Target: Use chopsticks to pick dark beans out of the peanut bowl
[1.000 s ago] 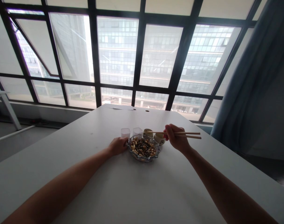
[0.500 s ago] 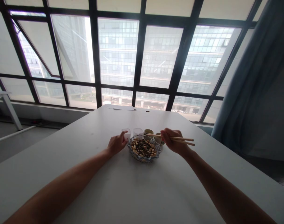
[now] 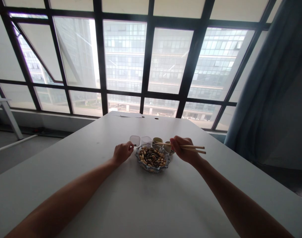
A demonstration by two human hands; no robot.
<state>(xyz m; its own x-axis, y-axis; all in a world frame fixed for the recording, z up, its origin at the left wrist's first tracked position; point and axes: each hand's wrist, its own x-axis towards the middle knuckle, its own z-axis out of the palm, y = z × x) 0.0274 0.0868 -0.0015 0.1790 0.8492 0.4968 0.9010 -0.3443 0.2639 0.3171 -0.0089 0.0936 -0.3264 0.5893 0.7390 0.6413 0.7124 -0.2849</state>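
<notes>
"So, taking the bowl as the centre of the clock, what comes nearest?"

"The white table (image 3: pixel 141 205) at six o'clock, then the glass bowl (image 3: pixel 153 170) itself, at the hub. It holds nuts (image 3: pixel 162 160) around darker seeds (image 3: pixel 152 155)."

"How would it handle?"

"Rigid and fairly heavy, I'd judge, and breakable at that wavy rim. Better held by its walls from three and nine. The seeds look light, thin and slippery; the nuts are rounder and likely to roll."

"And the hands?"

"The left hand (image 3: pixel 122 153) is at about ten, thumb and forefinger drawn narrow at the near edge of the left clear container (image 3: pixel 135 140). I can't tell whether they grip it. The right hand (image 3: pixel 183 149), near two, holds the chopsticks (image 3: pixel 194 146), tips at the mouth of the middle cup (image 3: pixel 158 139). Whether they pinch anything, I can't tell."

"What about those vessels?"

"The left container is at ten to eleven, the other clear container (image 3: pixel 146 139) at eleven. They look light and thin, easily tipped; a soft hold on the sides would do. The middle cup is just past twelve, the right cup (image 3: pixel 168 146) near two, both seemingly stiff and heavier."

"Farther off?"

"Windows (image 3: pixel 169 59) at twelve, a blue curtain (image 3: pixel 255 86) toward two."
</notes>
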